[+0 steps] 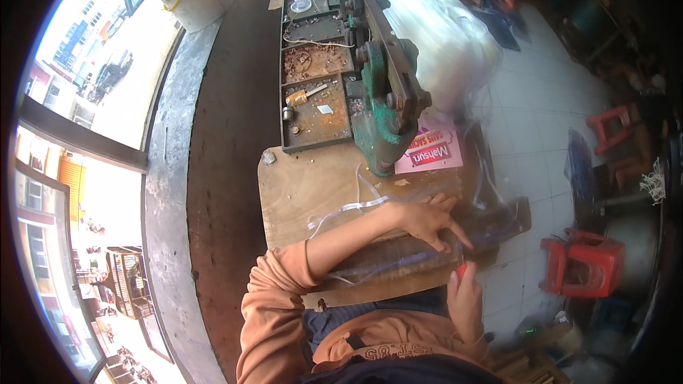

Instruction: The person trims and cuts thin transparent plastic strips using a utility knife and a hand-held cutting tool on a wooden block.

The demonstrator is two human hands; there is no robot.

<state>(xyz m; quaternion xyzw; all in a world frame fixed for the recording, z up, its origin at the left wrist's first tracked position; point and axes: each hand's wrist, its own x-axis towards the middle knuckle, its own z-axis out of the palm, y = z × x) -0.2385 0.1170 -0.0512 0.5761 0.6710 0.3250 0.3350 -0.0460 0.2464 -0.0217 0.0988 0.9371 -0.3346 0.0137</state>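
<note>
My left hand rests over the near right part of the wooden bench, its fingers stretched and spread. Its fingertips are close to a shiny clear plastic strip lying along a dark board. Just below and to the right, my right hand is closed around a small red-handled tool. The tool's tip lies near my left fingers; its exact kind is too small to tell. A white plastic strip curls on the bench beyond my left forearm.
A green metal machine stands at the bench's far side beside a rusty compartment tray holding small parts. A pink printed sheet and a blurred heap of clear plastic lie beyond. A red stool stands right; a window ledge runs left.
</note>
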